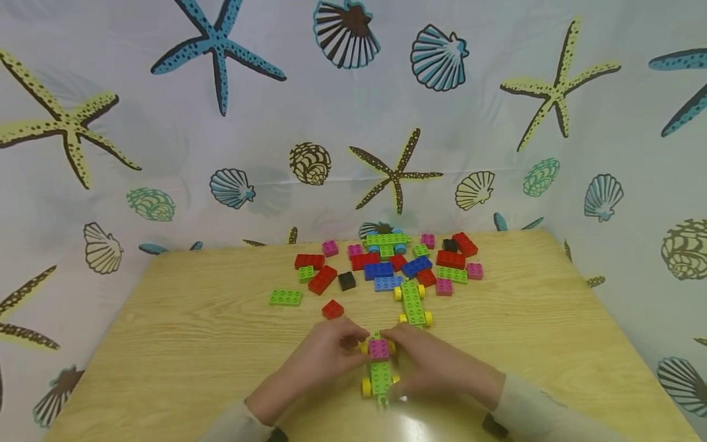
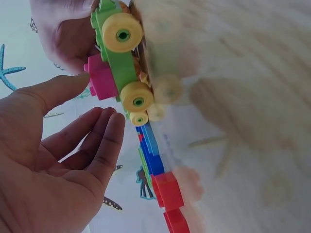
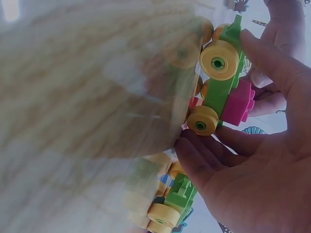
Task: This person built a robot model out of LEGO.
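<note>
A green toy car base (image 1: pixel 381 376) with yellow wheels stands on the table between the hands. A pink brick (image 1: pixel 378 348) sits on its far end. My right hand (image 1: pixel 428 365) holds the car base along its side, thumb by the near hitch and fingertips at the far wheel, as the right wrist view shows. On the other side is my left hand (image 1: pixel 326 353), its thumb tip right at the pink brick (image 2: pixel 102 77) and its fingers loosely extended beside the far end. A second green car base (image 1: pixel 413 304) with yellow wheels stands just beyond.
Red, blue, green, pink and black bricks lie scattered at the back, among them a blue brick (image 1: pixel 378 271). A green car base with blue wheels (image 1: pixel 386 240) stands behind them. Closer in are a red brick (image 1: pixel 333 309) and a flat green brick (image 1: pixel 285 298).
</note>
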`<state>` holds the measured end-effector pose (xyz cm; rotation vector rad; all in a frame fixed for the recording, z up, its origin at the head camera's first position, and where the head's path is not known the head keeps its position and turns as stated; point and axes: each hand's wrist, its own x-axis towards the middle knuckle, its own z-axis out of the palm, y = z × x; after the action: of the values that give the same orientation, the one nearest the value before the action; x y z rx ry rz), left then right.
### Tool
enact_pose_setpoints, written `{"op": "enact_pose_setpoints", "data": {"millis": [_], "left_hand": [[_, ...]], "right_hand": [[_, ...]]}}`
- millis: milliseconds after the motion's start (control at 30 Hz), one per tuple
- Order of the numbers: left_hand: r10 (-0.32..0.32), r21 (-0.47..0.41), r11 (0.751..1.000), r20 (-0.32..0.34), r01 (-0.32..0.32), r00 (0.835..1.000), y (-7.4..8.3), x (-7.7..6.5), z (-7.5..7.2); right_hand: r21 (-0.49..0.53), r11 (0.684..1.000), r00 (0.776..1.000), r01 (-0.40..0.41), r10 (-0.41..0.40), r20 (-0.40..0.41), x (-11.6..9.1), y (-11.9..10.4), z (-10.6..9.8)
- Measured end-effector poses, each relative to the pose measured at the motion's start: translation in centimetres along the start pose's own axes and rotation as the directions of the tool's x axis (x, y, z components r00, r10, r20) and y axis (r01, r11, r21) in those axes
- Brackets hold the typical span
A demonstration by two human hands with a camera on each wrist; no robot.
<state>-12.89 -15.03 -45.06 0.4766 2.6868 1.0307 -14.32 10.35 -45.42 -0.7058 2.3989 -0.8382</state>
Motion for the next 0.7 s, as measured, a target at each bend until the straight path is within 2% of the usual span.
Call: {"op": "enact_pose_setpoints", "data": {"millis": [133, 267, 467, 700], "left_hand": [[-0.014, -0.035, 0.999, -0.023, 0.014, 1.0, -0.2, -0.2, -0.7], [-0.05, -0.067, 0.997, -0.074, 0.045, 0.996, -0.4, -0.3, -1.3], [-0.086, -0.103, 0.992, -0.176, 0.068, 0.981, -1.6, -0.2, -2.5], [-0.151, -0.083, 0.987, -0.234, 0.135, 0.96, -3.7, -0.3, -4.2]], "right_hand": [[-0.002, 1.0, 1.0, -0.013, 0.013, 0.004, 0.1, 0.0, 0.1], [-0.013, 1.0, 1.0, -0.013, 0.013, 0.004, 0.1, 0.1, 0.2], [-0.015, 1.0, 1.0, -0.014, 0.014, 0.005, 0.2, 0.3, 0.3], [-0.012, 1.0, 1.0, -0.01, 0.01, 0.008, 0.2, 0.2, 0.3]]}}
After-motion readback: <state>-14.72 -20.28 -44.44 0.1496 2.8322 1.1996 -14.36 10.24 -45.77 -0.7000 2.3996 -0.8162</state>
